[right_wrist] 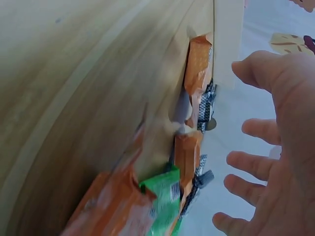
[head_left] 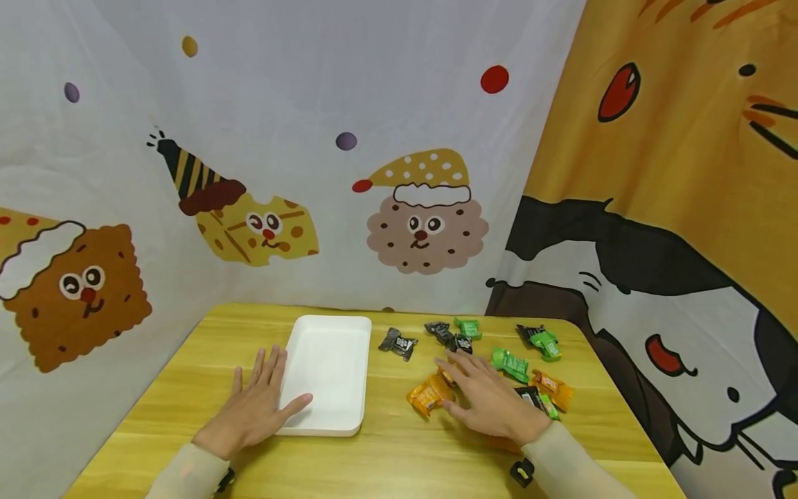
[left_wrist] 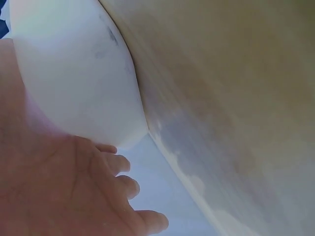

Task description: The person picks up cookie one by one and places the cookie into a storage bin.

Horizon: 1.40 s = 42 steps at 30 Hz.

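Wrapped sweets (head_left: 429,394) are lying loose on the right of the desk (head_left: 386,464), within reach of our right hand (head_left: 489,398), which is hovering, fingers spread; our left hand (head_left: 252,407), also spread, is flanking the white tray (head_left: 327,378), perhaps to steady it.

- The head camera looks forward and down from above the near side of the table (head_left: 374,464); it stands farthest back and takes in the printed cloth (head_left: 280,90) behind.
- The left wrist camera is very near to the left hand (head_left: 252,409) and the white tray (head_left: 327,374), and sees the table steeply tilted.
- The right wrist camera looks low along the table, past the right hand (head_left: 489,398), close to the wrapped pieces (head_left: 429,395).
- Head and left wrist views share the white tray; head and right wrist, the wrapped pieces.
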Motion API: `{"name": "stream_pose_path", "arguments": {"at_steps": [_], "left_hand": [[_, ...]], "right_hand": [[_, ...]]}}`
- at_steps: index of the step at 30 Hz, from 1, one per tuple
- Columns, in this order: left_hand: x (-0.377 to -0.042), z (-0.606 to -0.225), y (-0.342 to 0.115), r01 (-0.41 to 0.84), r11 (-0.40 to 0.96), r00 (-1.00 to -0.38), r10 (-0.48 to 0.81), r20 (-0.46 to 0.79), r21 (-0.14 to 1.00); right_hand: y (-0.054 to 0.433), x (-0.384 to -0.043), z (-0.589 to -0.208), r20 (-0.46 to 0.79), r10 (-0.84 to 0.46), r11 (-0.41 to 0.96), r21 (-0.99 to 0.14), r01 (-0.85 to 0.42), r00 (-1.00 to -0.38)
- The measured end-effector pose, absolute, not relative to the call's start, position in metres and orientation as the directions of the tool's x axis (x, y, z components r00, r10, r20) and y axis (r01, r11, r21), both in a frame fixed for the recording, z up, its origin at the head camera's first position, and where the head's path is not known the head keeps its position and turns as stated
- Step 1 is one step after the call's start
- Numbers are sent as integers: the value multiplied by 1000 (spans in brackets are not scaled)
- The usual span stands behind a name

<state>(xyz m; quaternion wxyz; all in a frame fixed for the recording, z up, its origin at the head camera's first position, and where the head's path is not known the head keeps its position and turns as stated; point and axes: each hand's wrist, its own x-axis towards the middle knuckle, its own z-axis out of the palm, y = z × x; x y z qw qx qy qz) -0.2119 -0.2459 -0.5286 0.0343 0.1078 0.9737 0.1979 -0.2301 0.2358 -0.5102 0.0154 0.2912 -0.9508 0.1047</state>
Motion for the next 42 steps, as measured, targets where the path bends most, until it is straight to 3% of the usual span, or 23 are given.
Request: {"name": "stream_pose_path", "arguments": {"at_steps": [17,27,42], "left_hand": [[-215,-533,-252,210,892,-973,232,-6,400],[-218,-532,-251,200,897,-973,230,-29,395],[-218,-531,-251,195,903,-973,228,-42,384]], "right_hand": [[217,-241,-514,-8,-628,767,-173,-617,-778],[212,-243,-513,-20,-658,752,-73,-655,-753],[204,-249,-517,12,-616,785,-78,-615,-788]]}}
